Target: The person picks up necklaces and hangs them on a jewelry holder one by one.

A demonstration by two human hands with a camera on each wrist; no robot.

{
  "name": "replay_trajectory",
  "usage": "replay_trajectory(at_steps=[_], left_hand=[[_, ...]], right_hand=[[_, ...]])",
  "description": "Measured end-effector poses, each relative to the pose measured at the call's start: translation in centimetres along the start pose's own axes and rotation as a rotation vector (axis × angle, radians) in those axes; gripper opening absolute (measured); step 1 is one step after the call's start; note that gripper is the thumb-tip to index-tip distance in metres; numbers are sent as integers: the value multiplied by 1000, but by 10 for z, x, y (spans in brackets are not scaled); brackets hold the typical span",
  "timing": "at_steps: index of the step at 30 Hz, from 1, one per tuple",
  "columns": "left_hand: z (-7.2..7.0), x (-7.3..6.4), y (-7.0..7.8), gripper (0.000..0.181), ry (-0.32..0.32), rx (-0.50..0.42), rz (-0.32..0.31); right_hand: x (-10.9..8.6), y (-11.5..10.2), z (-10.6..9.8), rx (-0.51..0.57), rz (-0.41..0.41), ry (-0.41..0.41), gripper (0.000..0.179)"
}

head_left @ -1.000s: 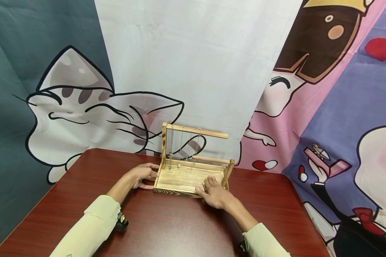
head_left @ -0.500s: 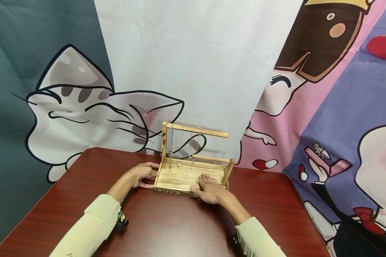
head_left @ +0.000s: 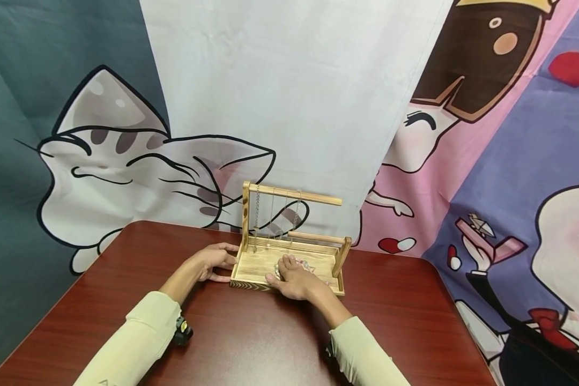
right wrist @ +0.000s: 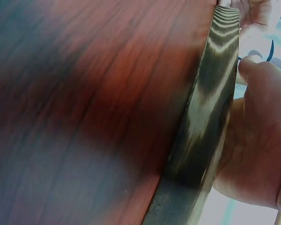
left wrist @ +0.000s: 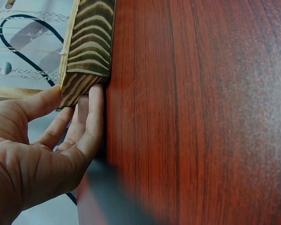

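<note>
A wooden jewelry stand [head_left: 293, 194] stands on the table, with a shallow tray [head_left: 253, 272] as its base. My left hand [head_left: 213, 262] holds the tray's left end, thumb and fingers against its corner in the left wrist view [left wrist: 42, 150]. Inside the tray my right hand [head_left: 294, 280] lies palm down with its fingers fairly straight. Beneath and beside those fingers is a beaded bracelet [head_left: 303, 264] of pale and pink beads, partly hidden by the hand. Several thin necklaces [head_left: 257, 210] hang from the upper bar.
A shorter, lower bar [head_left: 316, 237] joins the right post [head_left: 341, 258]. The red-brown table [head_left: 251, 332] extends in front and to both sides. Behind it hangs a printed cloth backdrop [head_left: 289, 96].
My right hand has slid left along the tray, and the beads have shifted left with it. The left hand keeps its place at the tray's end. Necklaces sway slightly.
</note>
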State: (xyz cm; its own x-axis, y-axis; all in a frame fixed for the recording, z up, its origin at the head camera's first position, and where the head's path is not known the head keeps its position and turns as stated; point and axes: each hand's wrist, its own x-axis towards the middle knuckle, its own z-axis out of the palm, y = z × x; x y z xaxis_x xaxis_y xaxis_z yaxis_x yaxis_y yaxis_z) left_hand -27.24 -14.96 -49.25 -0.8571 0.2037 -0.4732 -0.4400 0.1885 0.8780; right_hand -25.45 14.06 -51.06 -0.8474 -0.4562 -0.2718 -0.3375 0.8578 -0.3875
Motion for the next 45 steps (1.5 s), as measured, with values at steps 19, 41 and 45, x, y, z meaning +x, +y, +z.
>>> replay_trajectory(at_steps=[19,41,45], left_hand=[[-1,2,-1,62,-11,-2,10],[1,-2,0,61,-3,-3,-1],[1,-2,1,62,0,-3,-1]], right_hand=[[-2,1,-10,-3,-116,259,62],[11,-9,5,-76,-5,516,42],[31,11,24,-94,-36,586,26]])
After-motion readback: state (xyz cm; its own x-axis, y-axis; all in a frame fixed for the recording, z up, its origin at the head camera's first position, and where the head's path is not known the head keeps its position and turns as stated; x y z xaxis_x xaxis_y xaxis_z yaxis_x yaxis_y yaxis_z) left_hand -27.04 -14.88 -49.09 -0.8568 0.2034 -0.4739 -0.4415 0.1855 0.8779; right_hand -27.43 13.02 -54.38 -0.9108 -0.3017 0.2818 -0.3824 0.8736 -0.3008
